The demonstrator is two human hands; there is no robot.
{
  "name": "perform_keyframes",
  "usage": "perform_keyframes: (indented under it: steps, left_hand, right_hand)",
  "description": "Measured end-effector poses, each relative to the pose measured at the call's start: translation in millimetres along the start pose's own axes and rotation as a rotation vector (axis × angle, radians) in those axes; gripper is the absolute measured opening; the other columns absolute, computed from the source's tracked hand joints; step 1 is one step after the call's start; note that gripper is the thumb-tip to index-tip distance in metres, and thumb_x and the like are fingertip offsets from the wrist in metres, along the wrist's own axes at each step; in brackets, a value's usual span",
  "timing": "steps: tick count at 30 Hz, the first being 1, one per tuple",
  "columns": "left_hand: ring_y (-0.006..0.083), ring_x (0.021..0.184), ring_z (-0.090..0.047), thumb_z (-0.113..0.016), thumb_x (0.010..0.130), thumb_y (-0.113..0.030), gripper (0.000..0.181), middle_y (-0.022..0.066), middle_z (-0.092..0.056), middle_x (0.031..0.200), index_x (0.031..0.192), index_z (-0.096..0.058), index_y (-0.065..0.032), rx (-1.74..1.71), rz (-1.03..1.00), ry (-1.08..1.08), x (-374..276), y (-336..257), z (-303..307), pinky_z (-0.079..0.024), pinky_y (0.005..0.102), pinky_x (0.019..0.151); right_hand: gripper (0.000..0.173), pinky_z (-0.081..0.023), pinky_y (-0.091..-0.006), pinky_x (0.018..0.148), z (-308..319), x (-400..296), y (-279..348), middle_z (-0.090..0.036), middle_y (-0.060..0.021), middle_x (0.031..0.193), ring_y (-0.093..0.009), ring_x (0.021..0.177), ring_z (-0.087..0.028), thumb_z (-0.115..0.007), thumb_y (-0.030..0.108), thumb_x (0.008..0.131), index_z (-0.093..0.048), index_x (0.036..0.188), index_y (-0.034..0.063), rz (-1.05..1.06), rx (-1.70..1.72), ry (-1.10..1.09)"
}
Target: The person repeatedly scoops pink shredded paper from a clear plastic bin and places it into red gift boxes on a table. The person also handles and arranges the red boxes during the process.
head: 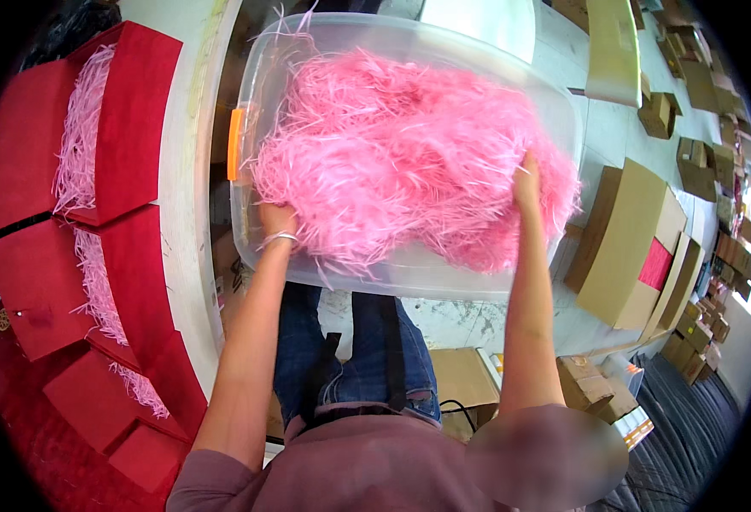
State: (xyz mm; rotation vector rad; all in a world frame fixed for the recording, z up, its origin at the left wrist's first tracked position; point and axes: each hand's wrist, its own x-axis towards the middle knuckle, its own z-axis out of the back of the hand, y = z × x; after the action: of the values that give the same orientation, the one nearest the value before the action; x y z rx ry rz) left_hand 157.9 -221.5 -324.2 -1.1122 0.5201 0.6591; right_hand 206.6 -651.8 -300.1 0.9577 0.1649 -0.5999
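A clear plastic storage bin [452, 287] with an orange latch [235, 144] is before me, holding a big heap of pink shredded paper [401, 153]. My left hand [278, 221], with a silvery bangle at its wrist, is at the heap's left side, its fingers buried in the shreds. On the right, my right hand [527, 179] reaches into the heap from above; its fingertips are mostly covered. Whether either hand grips any shreds is hidden. Red boxes [133, 128] with paler pink shreds [87, 131] inside stand in a row at the left.
The red boxes are beside a pale table edge [186, 160]. An open cardboard carton [625, 243] with something pink inside stands on the floor at the right. Smaller cartons [659, 115] are scattered beyond, and dark grey sheeting [676, 422] lies at lower right.
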Motion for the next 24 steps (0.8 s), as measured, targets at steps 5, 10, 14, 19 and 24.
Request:
perform_keyframes:
  steps: [5, 10, 14, 19, 24]
  left_hand:
    - [0.0311, 0.113, -0.037, -0.067, 0.059, -0.04, 0.074, 0.0228, -0.038, 0.121, 0.116, -0.041, -0.001, 0.79, -0.279, 0.077, -42.6, -50.4, -32.9, -0.029, 0.0359, 0.094]
    - [0.0313, 0.113, -0.036, -0.064, 0.064, -0.041, 0.072, 0.0194, -0.036, 0.123, 0.119, -0.038, -0.0024, 0.665, -0.536, 0.01, -56.4, -115.3, 14.0, -0.029, 0.0365, 0.094]
    - [0.0292, 0.111, -0.038, -0.06, 0.071, -0.036, 0.062, 0.0171, -0.04, 0.12, 0.118, -0.038, -0.0019, 0.2, -0.52, -0.103, -16.5, -126.6, 16.9, -0.032, 0.0343, 0.092]
    - [0.0245, 0.102, -0.046, -0.056, 0.075, -0.037, 0.057, 0.0171, -0.048, 0.11, 0.113, -0.041, 0.0023, 0.485, -0.471, 0.301, 27.4, -108.1, -33.2, -0.037, 0.0331, 0.085]
    - [0.02, 0.082, -0.054, -0.05, 0.079, -0.03, 0.04, 0.0159, -0.056, 0.091, 0.102, -0.049, 0.0031, -0.043, -0.051, -0.207, 43.1, -119.8, -17.1, -0.043, 0.0319, 0.074]
  right_hand:
    - [0.04, -0.039, -0.0389, 0.083, -31.2, 35.6, 90.2, -0.045, -0.0217, 0.112, -0.034, 0.101, -0.045, -0.057, 0.017, 0.072, -0.049, 0.109, 0.0056, 0.914, -0.543, -0.155]
    - [0.044, -0.04, -0.0361, 0.082, -195.0, 47.2, 147.6, -0.048, -0.0175, 0.108, -0.028, 0.099, -0.047, -0.056, 0.007, 0.068, -0.048, 0.111, 0.0058, 0.522, -0.529, 0.24]
    - [0.043, -0.039, -0.0352, 0.083, -235.2, -33.7, 122.4, -0.049, -0.0179, 0.107, -0.027, 0.1, -0.047, -0.052, 0.005, 0.067, -0.048, 0.11, 0.0049, 0.534, -0.069, 0.566]
    - [0.04, -0.038, -0.0342, 0.084, -170.9, -118.6, 101.7, -0.051, -0.018, 0.104, -0.026, 0.1, -0.047, -0.047, 0.002, 0.067, -0.05, 0.106, 0.0028, 0.499, 0.389, 0.595]
    - [0.02, -0.04, -0.0356, 0.059, -23.2, -70.9, 79.6, -0.05, -0.0116, 0.072, -0.024, 0.061, -0.047, -0.046, 0.01, 0.07, -0.052, 0.084, -0.0037, 0.2, -0.306, -0.108]
